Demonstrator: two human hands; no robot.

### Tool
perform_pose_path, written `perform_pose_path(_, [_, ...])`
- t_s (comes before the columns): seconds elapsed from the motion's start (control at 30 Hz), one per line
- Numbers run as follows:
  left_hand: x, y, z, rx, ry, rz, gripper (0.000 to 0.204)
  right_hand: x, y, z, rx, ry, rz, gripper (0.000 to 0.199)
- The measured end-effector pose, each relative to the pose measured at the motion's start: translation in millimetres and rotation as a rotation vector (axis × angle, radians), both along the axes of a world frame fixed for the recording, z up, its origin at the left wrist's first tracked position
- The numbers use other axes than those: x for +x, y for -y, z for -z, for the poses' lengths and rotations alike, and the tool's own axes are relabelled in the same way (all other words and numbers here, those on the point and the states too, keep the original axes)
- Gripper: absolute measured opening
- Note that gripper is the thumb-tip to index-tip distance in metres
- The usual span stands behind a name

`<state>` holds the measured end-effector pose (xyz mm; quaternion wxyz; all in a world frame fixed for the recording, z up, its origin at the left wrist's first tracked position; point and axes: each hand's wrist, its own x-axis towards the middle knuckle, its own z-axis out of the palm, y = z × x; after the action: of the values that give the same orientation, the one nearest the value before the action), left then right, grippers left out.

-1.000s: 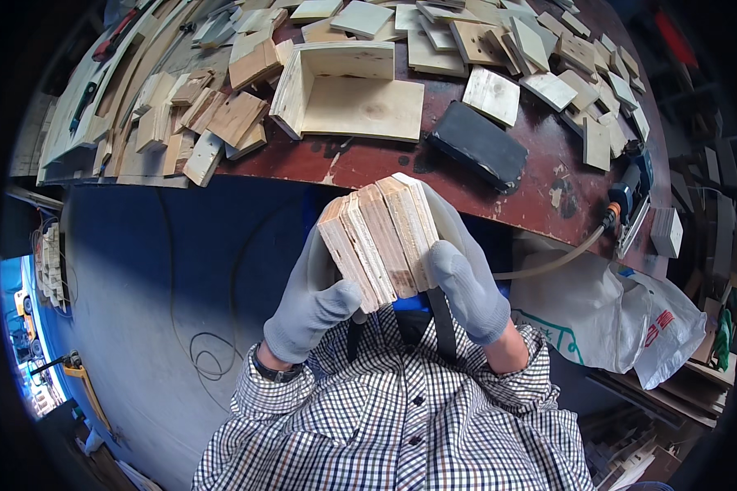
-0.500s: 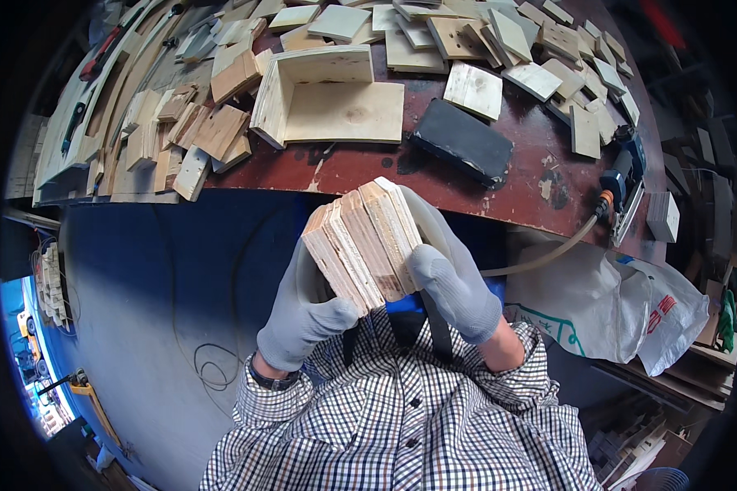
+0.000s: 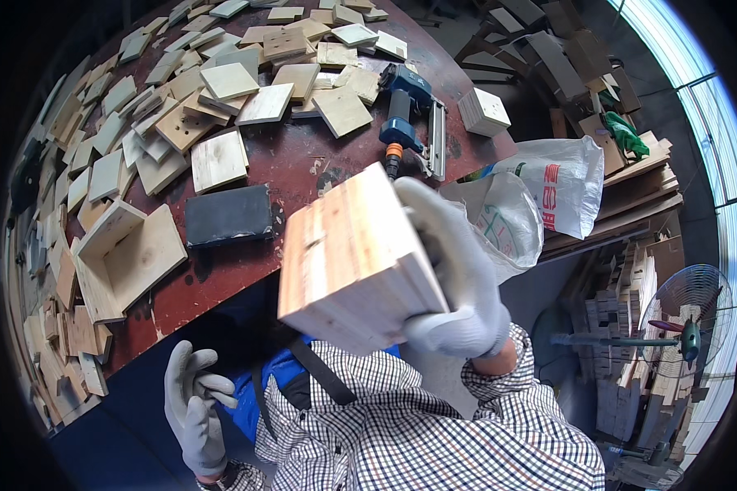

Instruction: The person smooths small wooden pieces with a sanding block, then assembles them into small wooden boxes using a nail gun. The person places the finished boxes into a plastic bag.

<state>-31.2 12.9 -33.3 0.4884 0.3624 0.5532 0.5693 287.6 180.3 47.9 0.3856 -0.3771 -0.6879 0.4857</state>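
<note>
My gloved right hand (image 3: 458, 274) grips a stack of small square wooden boards (image 3: 344, 237), thumb below and fingers round the far side. The stack is held up in front of me at the table's edge, with a broad grained face turned up. My gloved left hand (image 3: 195, 409) is off to the lower left, away from the stack. Its fingers are apart, loosely bent, and hold nothing. Just beyond the stack, a blue and black air nail gun (image 3: 405, 119) lies on the table, its hose fitting toward me.
On the dark red table (image 3: 319, 168) are a black block (image 3: 229, 214), a partly built wooden box (image 3: 127, 258) and many loose wooden pieces (image 3: 229, 80). A small board stack (image 3: 483, 112) stands at the right corner. White sacks (image 3: 561, 184) and a fan (image 3: 684, 327) are at right.
My left hand has let go of the stack and dropped to the lower left. My right hand now holds it alone, turned over. The view has swung right.
</note>
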Motion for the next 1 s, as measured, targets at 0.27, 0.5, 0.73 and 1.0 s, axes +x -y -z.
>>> perform_pose_path(0.27, [-17.2,-25.7,10.0,0.038,0.062,-0.072,0.068,220.8,-99.2,-23.5,0.255,1.163,0.482,0.090])
perform_pose_path(0.5, [43.7,-55.9,-24.3,-0.105,-0.151,0.362,0.054,176.5,-46.4,68.1,-0.147,1.634,0.025,0.059])
perform_pose_path(0.73, [192.2,-155.6,-1.5,-0.167,-0.462,0.795,0.077,113.8,7.1,79.6,-0.013,1.581,0.010,0.059])
perform_pose_path(1.0, [288.0,-229.7,105.3,-0.657,-0.148,0.846,0.051,116.0,33.5,98.2,0.073,1.584,0.111,0.058])
